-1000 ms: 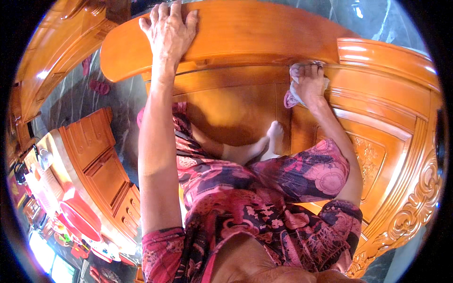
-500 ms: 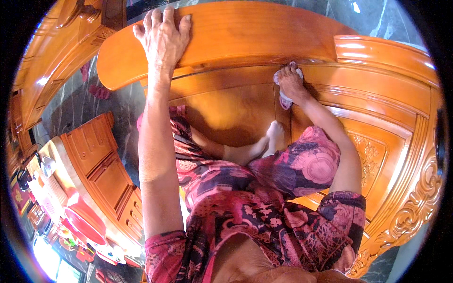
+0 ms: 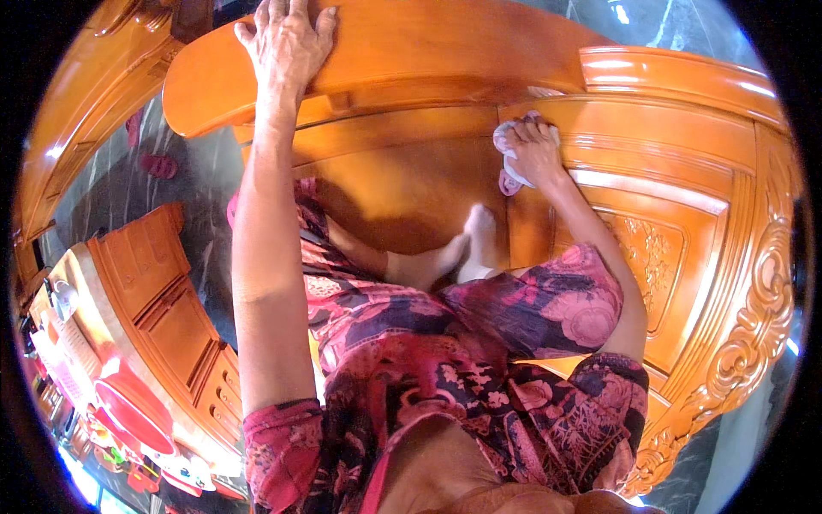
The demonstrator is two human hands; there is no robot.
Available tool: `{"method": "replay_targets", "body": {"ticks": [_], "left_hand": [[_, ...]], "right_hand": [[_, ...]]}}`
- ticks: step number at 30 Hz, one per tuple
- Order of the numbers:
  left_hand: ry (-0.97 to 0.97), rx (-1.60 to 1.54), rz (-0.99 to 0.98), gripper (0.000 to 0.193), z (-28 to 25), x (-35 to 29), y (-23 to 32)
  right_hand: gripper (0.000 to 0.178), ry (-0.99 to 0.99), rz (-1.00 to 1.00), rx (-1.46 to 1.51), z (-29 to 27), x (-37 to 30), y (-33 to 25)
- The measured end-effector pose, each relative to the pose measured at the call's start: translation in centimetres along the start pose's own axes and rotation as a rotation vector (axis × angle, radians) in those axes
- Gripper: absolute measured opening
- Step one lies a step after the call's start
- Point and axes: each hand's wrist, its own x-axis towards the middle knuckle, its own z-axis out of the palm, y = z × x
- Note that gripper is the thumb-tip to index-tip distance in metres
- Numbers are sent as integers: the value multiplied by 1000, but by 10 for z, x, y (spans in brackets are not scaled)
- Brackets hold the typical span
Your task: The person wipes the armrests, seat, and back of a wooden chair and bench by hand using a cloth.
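My left hand [image 3: 284, 47] lies palm down with its fingers apart on the broad, curved armrest [image 3: 462, 43] of a polished orange-brown wooden seat. In my right hand [image 3: 537, 152] is a crumpled white cloth [image 3: 511, 182] with pinkish patterned parts. That hand presses it against the wood where the seat's side panel [image 3: 385, 184] meets the carved backrest [image 3: 651, 265], just below the armrest. The palm and part of the cloth are hidden under the fingers. My legs are folded on the seat, between my two arms.
At the left stands a wooden cabinet [image 3: 158, 283] with drawers, its top crowded with a red round tray [image 3: 133, 407] and other items. A pair of dark red slippers [image 3: 158, 165] rests on the grey marbled floor [image 3: 201, 184]. More carved wooden furniture [image 3: 94, 94] rises at the upper left.
My right hand has slid with the cloth a little toward the backrest and away from the armrest. The whole view has shifted slightly; my left hand stays on the armrest.
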Motion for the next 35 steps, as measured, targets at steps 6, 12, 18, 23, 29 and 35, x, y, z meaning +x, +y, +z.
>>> {"method": "replay_targets", "body": {"ticks": [6, 12, 18, 23, 29, 35], "left_hand": [[320, -383, 87, 40, -14, -6, -3], [281, -518, 194, 34, -42, -114, 67], [-273, -700, 291, 18, -8, -259, 117], [-493, -796, 283, 17, 8, -332, 123], [-579, -760, 354, 14, 27, -350, 112], [-559, -695, 331, 14, 32, -353, 107]], "right_hand": [[56, 259, 293, -165, -47, -57, 7], [59, 409, 600, -397, -103, -96, 41], [58, 466, 530, -351, -108, -104, 39], [58, 412, 441, -337, -83, -104, 19], [55, 345, 411, -273, -51, -74, -11], [70, 52, 273, -335, 23, -47, -34]]}}
